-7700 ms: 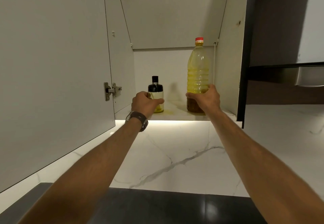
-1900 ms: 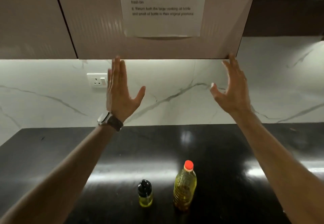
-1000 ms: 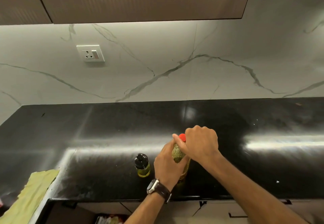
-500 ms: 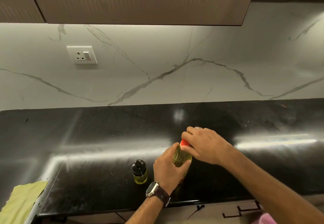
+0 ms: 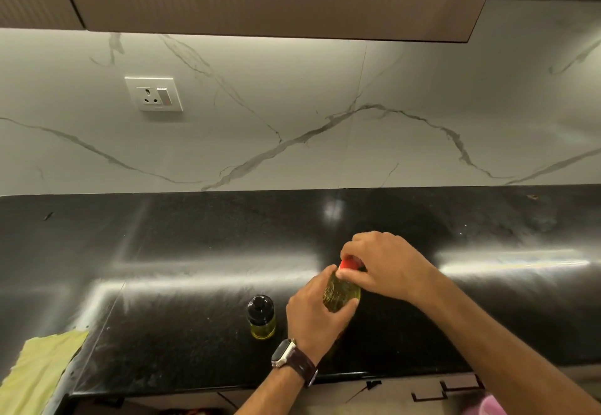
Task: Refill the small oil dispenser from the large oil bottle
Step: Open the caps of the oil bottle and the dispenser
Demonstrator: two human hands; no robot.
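Left hand (image 5: 313, 314) clasps the large oil bottle (image 5: 341, 292); right hand (image 5: 383, 263) pinches its red cap (image 5: 349, 264); no label legible.

The glossy black tabletop (image 5: 182, 252) carries, near its front edge, the small oil dispenser (image 5: 261, 317) with a black cap and, just to its right, the upright large oil bottle (image 5: 341, 294), while a yellow-green cloth (image 5: 39, 372) lies at the near left corner.
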